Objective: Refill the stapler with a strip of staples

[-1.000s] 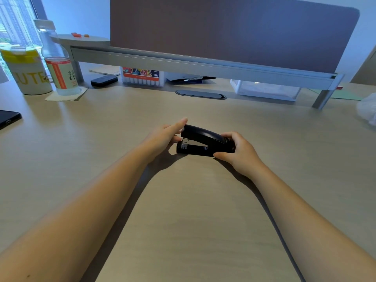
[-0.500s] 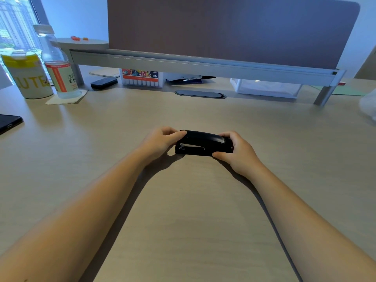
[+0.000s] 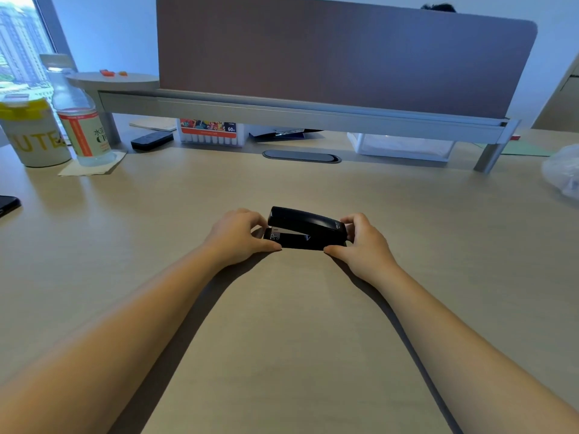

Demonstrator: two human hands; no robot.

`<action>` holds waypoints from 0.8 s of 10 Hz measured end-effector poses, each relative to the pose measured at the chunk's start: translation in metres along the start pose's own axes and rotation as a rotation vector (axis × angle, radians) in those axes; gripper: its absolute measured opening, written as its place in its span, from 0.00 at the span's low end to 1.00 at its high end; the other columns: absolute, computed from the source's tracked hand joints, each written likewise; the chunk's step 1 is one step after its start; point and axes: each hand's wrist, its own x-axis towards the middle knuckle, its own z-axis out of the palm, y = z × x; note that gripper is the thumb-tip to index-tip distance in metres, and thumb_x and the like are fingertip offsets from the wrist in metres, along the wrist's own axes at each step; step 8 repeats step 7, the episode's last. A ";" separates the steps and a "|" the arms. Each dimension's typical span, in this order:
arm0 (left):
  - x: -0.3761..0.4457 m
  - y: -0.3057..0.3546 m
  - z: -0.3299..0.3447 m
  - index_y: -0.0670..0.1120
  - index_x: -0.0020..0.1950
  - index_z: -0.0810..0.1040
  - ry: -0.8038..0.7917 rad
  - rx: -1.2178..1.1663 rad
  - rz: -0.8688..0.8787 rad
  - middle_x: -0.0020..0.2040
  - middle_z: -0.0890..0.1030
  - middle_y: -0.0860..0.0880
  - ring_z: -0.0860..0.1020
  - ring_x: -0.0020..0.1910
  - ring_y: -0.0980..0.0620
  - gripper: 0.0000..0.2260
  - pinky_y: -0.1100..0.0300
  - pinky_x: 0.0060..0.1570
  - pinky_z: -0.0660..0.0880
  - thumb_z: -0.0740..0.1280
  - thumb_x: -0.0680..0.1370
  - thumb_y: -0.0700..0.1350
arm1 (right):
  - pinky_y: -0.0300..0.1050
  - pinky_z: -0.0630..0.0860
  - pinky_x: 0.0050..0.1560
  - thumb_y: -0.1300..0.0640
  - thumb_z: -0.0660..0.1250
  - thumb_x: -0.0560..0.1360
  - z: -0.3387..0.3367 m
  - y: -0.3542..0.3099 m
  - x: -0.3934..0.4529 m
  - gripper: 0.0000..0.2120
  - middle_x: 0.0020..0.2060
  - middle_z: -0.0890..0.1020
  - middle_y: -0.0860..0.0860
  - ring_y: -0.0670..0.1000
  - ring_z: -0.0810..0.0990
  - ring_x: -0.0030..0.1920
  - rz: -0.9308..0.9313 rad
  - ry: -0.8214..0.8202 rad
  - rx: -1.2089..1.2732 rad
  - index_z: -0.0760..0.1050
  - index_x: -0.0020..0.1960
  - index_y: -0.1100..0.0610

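A black stapler [image 3: 308, 228] lies lengthwise on the wooden desk [image 3: 282, 324], its mouth pointing left and its metal magazine showing under the top cover. My left hand [image 3: 239, 238] pinches the mouth end with thumb at the front and fingers behind. My right hand [image 3: 363, 242] grips the hinge end the same way. No strip of staples is visible anywhere.
A raised grey shelf [image 3: 282, 112] with a dark partition crosses the back. A water bottle [image 3: 78, 114] and a white cup [image 3: 31, 136] stand at the far left, a phone [image 3: 7, 205] at the left edge. A marker box [image 3: 210, 133], a clear tray [image 3: 404, 145] and a plastic bag [image 3: 564, 173] lie beyond.
The stapler was pressed flat half a second ago and its top has risen again. Both hands have stayed on its two ends, with the left fingers now curled around the mouth.
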 end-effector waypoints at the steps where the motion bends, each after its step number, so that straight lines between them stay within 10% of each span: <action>1: 0.023 -0.003 0.002 0.46 0.57 0.74 0.004 0.022 -0.025 0.56 0.77 0.44 0.73 0.55 0.46 0.22 0.51 0.52 0.71 0.68 0.68 0.56 | 0.57 0.71 0.59 0.56 0.70 0.67 0.004 0.001 0.022 0.24 0.56 0.77 0.56 0.58 0.73 0.57 0.010 0.022 -0.011 0.66 0.59 0.57; 8: 0.157 -0.009 0.018 0.43 0.63 0.71 0.080 -0.016 -0.106 0.62 0.75 0.40 0.73 0.59 0.42 0.23 0.50 0.57 0.70 0.65 0.72 0.53 | 0.54 0.69 0.62 0.59 0.66 0.71 0.022 0.017 0.161 0.27 0.63 0.72 0.60 0.59 0.71 0.63 0.035 0.077 -0.007 0.59 0.66 0.59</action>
